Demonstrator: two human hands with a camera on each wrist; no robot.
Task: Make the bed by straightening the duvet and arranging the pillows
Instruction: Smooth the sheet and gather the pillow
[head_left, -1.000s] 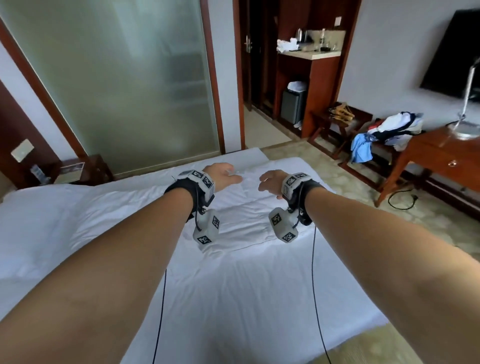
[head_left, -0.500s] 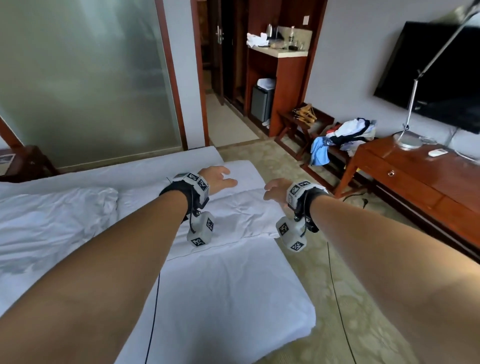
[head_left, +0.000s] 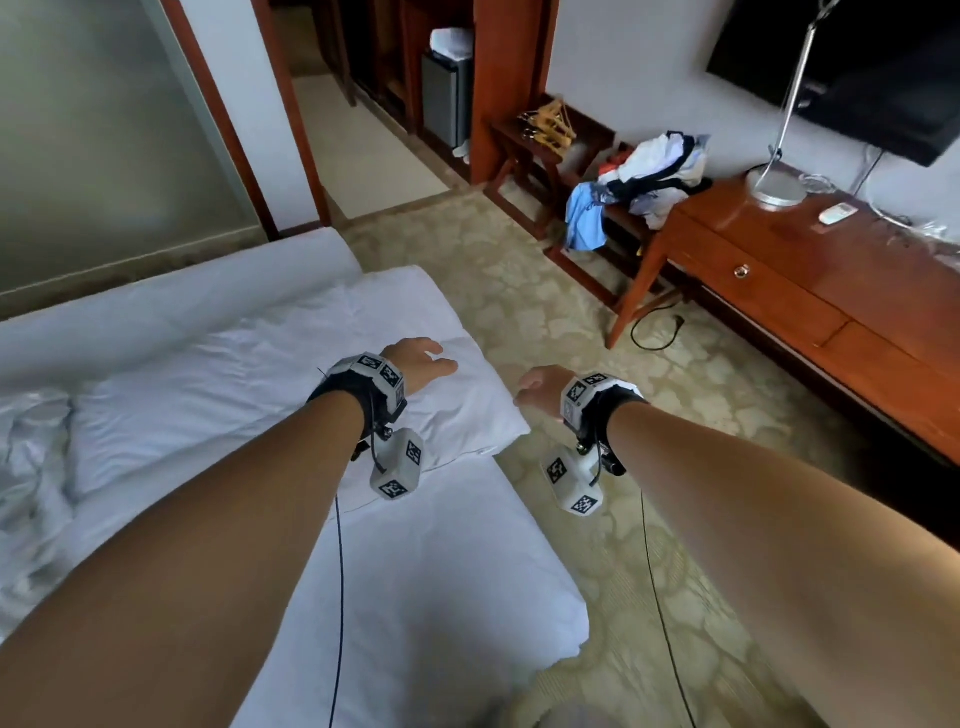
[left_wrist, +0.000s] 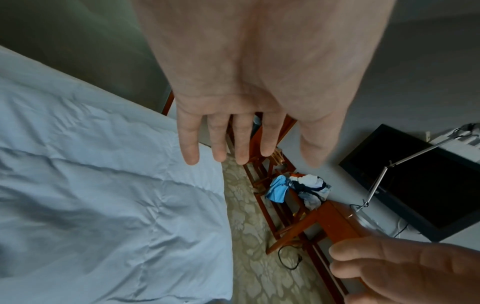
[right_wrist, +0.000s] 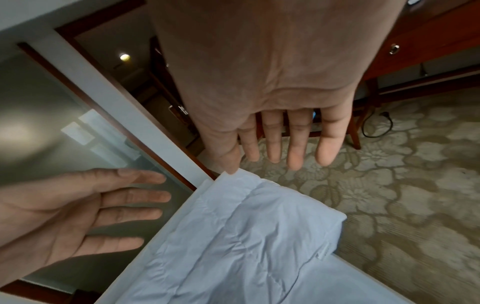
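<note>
I have both hands out, palms down, fingers straight and slightly spread, holding nothing. My left hand (head_left: 415, 364) hovers over the folded white duvet (head_left: 291, 395) near the bed's (head_left: 447, 587) right edge; my right hand (head_left: 537, 392) hangs just past that edge, above the carpet (head_left: 571, 332). Beyond stands a wooden desk (head_left: 810, 270).

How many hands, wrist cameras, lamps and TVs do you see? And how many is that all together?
Hands: 2, the left hand and the right hand
Wrist cameras: 2, the left wrist camera and the right wrist camera
Lamps: 1, the lamp
TVs: 1, the TV
Total: 6
</note>
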